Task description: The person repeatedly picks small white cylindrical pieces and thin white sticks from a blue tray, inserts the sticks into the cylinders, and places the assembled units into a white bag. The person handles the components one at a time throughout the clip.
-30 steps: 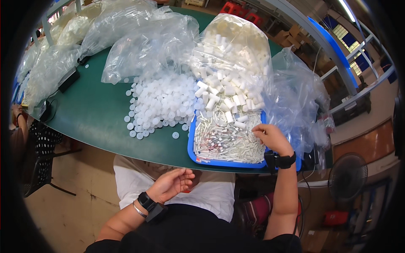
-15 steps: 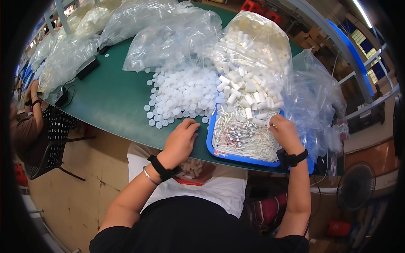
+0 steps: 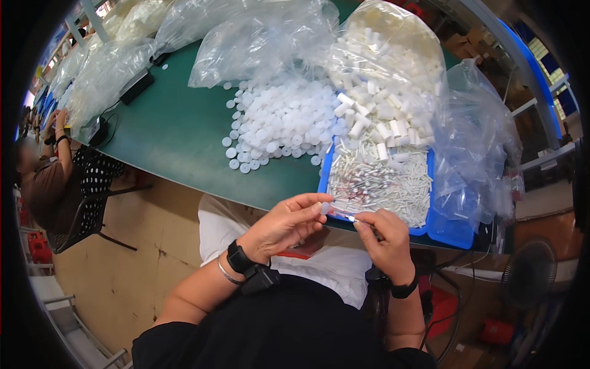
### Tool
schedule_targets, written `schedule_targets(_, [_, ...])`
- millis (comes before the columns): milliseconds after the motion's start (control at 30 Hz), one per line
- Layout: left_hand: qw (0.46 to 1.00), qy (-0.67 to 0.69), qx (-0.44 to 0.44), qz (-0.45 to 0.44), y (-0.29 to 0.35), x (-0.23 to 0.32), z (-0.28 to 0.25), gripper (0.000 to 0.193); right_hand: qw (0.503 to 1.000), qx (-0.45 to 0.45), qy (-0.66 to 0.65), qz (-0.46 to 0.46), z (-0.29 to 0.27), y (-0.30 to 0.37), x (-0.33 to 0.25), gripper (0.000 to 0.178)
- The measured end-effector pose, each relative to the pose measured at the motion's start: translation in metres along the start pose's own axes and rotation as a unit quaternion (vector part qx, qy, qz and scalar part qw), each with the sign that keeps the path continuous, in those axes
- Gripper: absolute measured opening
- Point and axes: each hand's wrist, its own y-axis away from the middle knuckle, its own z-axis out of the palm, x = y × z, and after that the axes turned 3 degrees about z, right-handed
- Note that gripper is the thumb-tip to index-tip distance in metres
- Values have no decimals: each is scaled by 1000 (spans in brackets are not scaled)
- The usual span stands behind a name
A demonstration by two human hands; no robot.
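Both of your hands have come back off the blue tray and now meet just in front of your chest, at the near edge of the green table [image 3: 178, 135]. Half a second ago your right hand was in the tray and your left hand lay at the table edge beside the caps.

Open room lies to the left of your left hand [image 3: 284, 222]: a bare stretch of green table runs away from it toward the clear plastic bags [image 3: 110, 67] along the far side. Beyond your right hand [image 3: 384, 243] the blue tray [image 3: 452, 230] fills the table edge, with crumpled clear bags just past it.

Your left hand is turned palm-up, its fingertips pinched on a small white cap [image 3: 325, 208]. Your right hand faces it, fingers closed on a thin stick-like part [image 3: 348, 216] whose tip points at the cap. The two pieces look nearly touching; I cannot tell if they are joined.

The tray ahead of your right hand holds a bed of thin white sticks [image 3: 381, 181], with short white tubes [image 3: 375, 117] spilling into it from an open bag. Ahead of your left hand, a loose heap of round white caps [image 3: 286, 123] lies on the table.
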Motion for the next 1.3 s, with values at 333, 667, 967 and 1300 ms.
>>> schedule_targets(333, [994,107,20,-9,7,-19,-8,35,997,15,68,-34,17,10,7,10])
schedule_targets(667, [998,41,24,-28,8,-29,-4,32,998,32,27,-35,30,13,-3,11])
schedule_targets(967, [999,-2,44,5,13,-49,1,28,929,-76,-259,253,37,25,1,14])
schedule_targets(1300, [995,3,96,36,6,-51,14,32,869,-131,-367,304,33,9,5,20])
